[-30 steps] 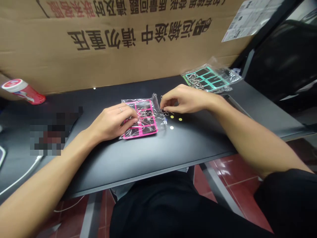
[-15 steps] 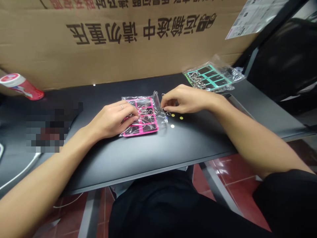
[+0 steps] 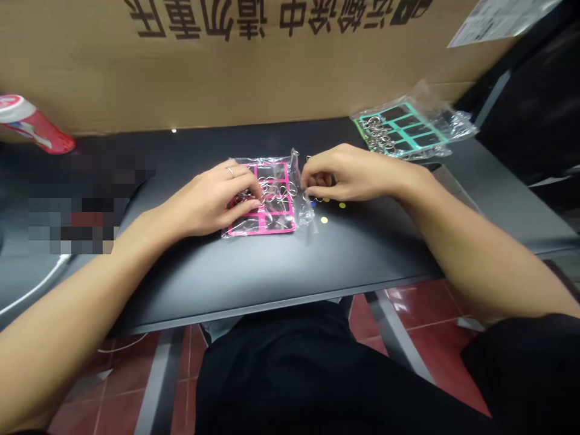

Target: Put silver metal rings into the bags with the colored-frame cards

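Pink-framed packet, clear film over a dark windowed sheet with wire loops, lies near mid-tabletop, roughly between front and back edges. Left hand rests over its left side, fingers bent, thumb and forefinger narrowed at the loops; whether they pinch one, cannot tell. Right hand is just beyond the packet's right edge, fingers curled, thumb near forefinger at a small wire ring; grip on it unclear.

Handling (judged): light; sheet flat and fairly stiff, film slick and crinkly, loops springy and apt to slide or tangle. Best hold: the pink border at the front right corner, sheet and film together, since loose film alone would slip.

Outward: yellow dots on the tabletop, just to the right of the packet, near the right hand. Teal-framed packet by the back right corner, also with wire loops. Red-and-white bottle toward the back left corner, tilted in view. White cable at the left. Cardboard stands along the back edge, its print upside down.
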Demonstrator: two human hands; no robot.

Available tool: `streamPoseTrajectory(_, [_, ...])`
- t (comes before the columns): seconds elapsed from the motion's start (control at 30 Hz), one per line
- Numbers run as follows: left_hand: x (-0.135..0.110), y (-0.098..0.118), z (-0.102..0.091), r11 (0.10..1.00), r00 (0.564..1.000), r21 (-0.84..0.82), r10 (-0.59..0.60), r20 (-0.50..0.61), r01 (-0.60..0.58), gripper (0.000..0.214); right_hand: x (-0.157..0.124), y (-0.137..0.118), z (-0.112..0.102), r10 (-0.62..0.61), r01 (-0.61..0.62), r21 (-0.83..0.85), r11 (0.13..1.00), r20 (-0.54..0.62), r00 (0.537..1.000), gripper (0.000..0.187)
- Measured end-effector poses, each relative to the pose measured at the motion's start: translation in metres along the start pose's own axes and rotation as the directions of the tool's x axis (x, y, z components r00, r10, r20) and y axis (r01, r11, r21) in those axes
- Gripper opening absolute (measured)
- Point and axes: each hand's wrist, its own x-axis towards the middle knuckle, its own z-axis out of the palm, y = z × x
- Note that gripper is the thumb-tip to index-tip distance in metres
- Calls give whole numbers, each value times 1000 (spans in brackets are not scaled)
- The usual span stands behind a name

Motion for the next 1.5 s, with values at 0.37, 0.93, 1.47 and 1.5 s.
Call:
streamPoseTrajectory(0.37, [0,-1,1,1000,1000,-11,3,8,-3,19,2,0,3,-12,12,-61,998,-1,1000,13])
streamPoseTrajectory(0.93, [-2,0,7,993,981,119,7,-195,16,18,4,-14,20,-280,303,61,951,-242,929,28])
streamPoseTrajectory(1.47, [-4,2,3,989,973,148,44,-228,-10,18,-3,9,4,-55,-11,-165,986,-394,918,34])
streamPoseTrajectory(1.5, [-4,2,3,988,971,151,51,-234,-16,17,-3,13,2,-25,-52,-189,981,-384,923,40])
